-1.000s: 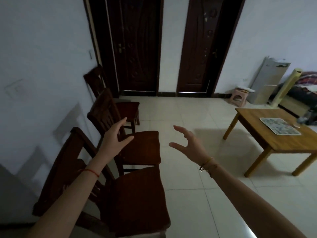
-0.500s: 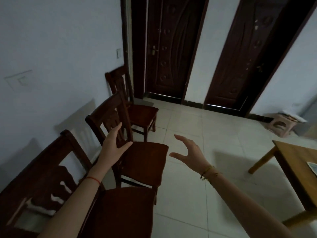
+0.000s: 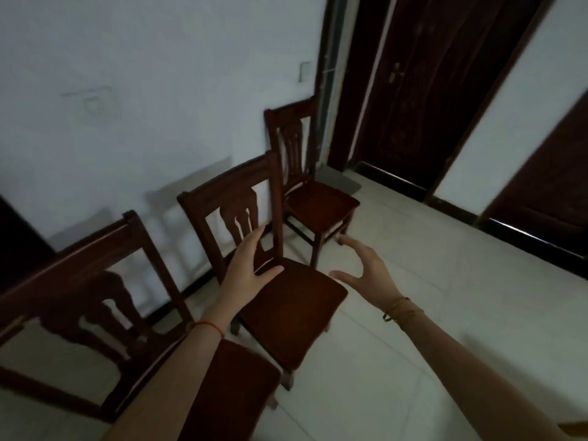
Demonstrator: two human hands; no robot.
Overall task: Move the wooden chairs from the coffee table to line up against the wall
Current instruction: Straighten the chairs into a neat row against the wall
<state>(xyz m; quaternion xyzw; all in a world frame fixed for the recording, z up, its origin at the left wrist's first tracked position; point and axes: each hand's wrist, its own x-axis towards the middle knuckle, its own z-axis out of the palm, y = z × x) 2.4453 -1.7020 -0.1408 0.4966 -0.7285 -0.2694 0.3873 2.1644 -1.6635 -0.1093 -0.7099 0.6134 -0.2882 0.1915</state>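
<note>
**Empty hands over the middle chair**

Three dark brown wooden chairs stand along the pale wall (image 3: pixel 143 58): near chair (image 3: pixel 95 307) at 8 o'clock, middle chair (image 3: pixel 286 300) centre, far chair (image 3: pixel 318 202) at 12. The left hand (image 3: pixel 248 268) and right hand (image 3: pixel 366 268) hover spread open, holding nothing. Since half a second ago the view has swung left; the light wooden coffee table has almost left sight, the hands' pose unchanged.

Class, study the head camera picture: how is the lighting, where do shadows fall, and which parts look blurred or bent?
Head view: dim, bluish light; the middle chair and near chair throw soft shadows on the wall; the door frames at right are smeared and lean from wide-angle distortion; a thin glare line runs along the baseboard; both open hands, left hand and right hand, look fairly sharp.
</note>
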